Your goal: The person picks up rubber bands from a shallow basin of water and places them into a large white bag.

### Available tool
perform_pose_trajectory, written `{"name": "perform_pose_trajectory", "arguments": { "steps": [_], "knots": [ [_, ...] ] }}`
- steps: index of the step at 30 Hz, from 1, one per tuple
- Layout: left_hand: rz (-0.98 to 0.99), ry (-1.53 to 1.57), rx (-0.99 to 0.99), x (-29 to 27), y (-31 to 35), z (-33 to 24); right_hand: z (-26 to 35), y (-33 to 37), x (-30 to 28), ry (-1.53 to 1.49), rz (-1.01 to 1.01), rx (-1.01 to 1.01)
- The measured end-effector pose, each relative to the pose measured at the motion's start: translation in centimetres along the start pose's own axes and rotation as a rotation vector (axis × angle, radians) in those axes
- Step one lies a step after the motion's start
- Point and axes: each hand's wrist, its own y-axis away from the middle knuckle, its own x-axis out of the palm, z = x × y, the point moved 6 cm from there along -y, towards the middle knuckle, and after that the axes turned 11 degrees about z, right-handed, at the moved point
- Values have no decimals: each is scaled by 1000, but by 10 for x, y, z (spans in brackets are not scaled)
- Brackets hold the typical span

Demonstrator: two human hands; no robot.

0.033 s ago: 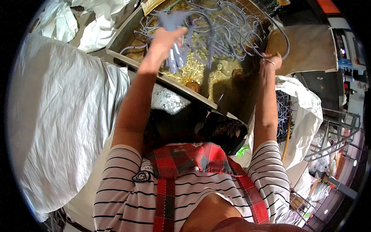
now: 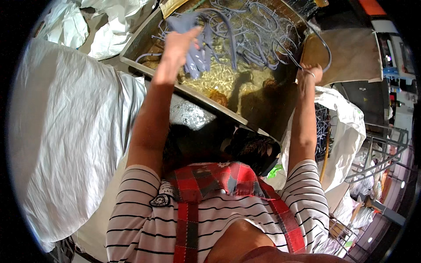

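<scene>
Much of the scene escapes us. The tub's (image 2: 140,41) far end runs out of the top edge, and its near right corner sits in deep shadow, so we cannot make out what lies there. The water glints over a yellowish bottom, and the grey-blue loops (image 2: 258,39) tangle so thickly that we cannot count them or tell one from another. Our chest, in a striped top and red checked bib, fills the lower middle and hides whatever is below it.

Our left hand (image 2: 177,44) reaches forward, arm nearly straight, above the tub's left half. Its fingers close around a limp grey-blue bundle (image 2: 197,59), which hangs down from the fist over the water. Our right hand (image 2: 309,74) is raised at the tub's right rim, back toward us; its fingers curl in a pinch on a thin loop (image 2: 322,48) that arcs up and right. White sacks (image 2: 66,131) lie to the left, another sack (image 2: 346,131) at the right.
</scene>
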Motion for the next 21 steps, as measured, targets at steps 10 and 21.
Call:
{"name": "perform_pose_trajectory", "arguments": {
  "steps": [10, 21],
  "knots": [
    [419, 174, 145, 27, 1, -6, -29, 138, 119, 924, 1124, 47],
    [556, 576, -4, 32, 9, -5, -67, 153, 128, 531, 1280, -48]
  ]
}}
